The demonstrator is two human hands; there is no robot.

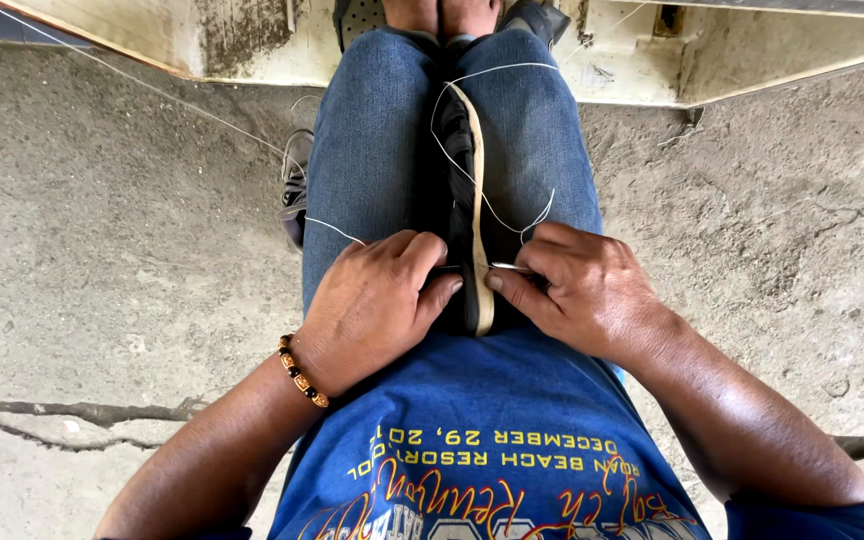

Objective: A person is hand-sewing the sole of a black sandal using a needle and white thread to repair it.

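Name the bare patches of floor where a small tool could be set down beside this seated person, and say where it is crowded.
Bare concrete floor lies left of the jeans-clad knees, beyond the spare shoe; more lies right of them, below the step. The lap is crowded: left hand, right hand, clamped shoe, white thread.

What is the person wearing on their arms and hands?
Both hands are bare, with no gloves or rings showing. The left hand has a beaded bracelet on its wrist, with black, orange and gold beads. The right hand has nothing on its wrist. A short blue sleeve shows on the right arm.
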